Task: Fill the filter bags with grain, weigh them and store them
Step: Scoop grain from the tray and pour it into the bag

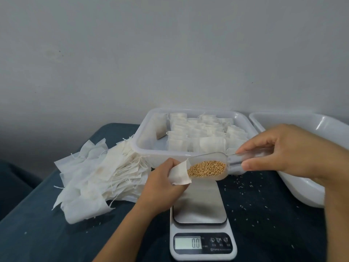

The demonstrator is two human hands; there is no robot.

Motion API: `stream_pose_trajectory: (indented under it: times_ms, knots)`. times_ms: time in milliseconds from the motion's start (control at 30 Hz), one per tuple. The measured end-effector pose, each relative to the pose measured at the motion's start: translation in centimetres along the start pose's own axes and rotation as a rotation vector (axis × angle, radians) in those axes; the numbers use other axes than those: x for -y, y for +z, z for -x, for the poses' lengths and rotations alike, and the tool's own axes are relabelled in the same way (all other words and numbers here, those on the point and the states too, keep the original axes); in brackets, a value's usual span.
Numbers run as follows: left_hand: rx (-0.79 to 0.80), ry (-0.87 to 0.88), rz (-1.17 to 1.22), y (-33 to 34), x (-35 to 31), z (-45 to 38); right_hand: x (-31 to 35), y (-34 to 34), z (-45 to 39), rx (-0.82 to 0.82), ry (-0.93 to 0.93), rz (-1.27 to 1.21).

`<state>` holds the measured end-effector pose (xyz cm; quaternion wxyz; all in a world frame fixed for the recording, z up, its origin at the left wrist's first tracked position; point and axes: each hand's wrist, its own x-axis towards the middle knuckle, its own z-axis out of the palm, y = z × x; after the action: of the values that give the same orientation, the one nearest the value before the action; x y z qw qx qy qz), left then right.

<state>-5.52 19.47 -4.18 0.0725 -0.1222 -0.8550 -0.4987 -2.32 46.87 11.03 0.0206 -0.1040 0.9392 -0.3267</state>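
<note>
While a white filter bag (179, 173) is pinched open above the scale (202, 224) by the curled fingers of the left hand (162, 184), a clear scoop (213, 168) of golden grain (207, 168) is held at its mouth by the right hand (283, 148), gripped round the handle. The display is read as 0.0. Filled bags (200, 133) are stored in the plastic container (143, 146) behind, empty bags (98, 178) are piled to its left, and a white basin (302, 186) is set at the right.

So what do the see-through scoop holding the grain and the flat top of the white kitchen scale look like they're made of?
The see-through scoop looks like clear glossy plastic: the grain shows through its wall. The flat top of the white kitchen scale looks like brushed metal, probably stainless steel, with a dull grey sheen.
</note>
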Motion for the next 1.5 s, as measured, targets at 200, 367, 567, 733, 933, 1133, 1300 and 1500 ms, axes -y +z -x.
stream_pose_trajectory:
  times_ms: [200,367,567,733,933,1133,1300,1500]
  knots:
    - [0.032,0.079,-0.148,0.4,0.0,0.2,1.1,-0.1,0.6,-0.037,-0.084,0.218]
    - [0.037,0.09,-0.1,0.5,0.1,0.3,1.6,-0.1,0.7,-0.035,-0.142,0.258]
    - [0.036,0.079,-0.074,0.6,0.1,0.2,1.4,-0.2,0.9,-0.061,-0.158,0.259]
    - [0.027,0.063,-0.07,0.8,0.2,0.2,1.5,-0.3,1.3,-0.081,-0.145,0.286]
    - [0.027,0.027,-0.053,1.0,0.4,0.1,1.8,-0.4,1.6,-0.104,-0.14,0.329]
    - [0.022,-0.003,-0.006,1.0,0.4,0.0,1.6,-0.4,1.4,-0.1,-0.166,0.317]
    - [0.014,-0.023,0.015,0.8,0.3,0.0,1.0,-0.3,1.0,-0.127,-0.18,0.304]
    - [0.013,-0.035,0.036,0.7,0.2,0.1,0.7,-0.3,1.0,-0.142,-0.19,0.289]
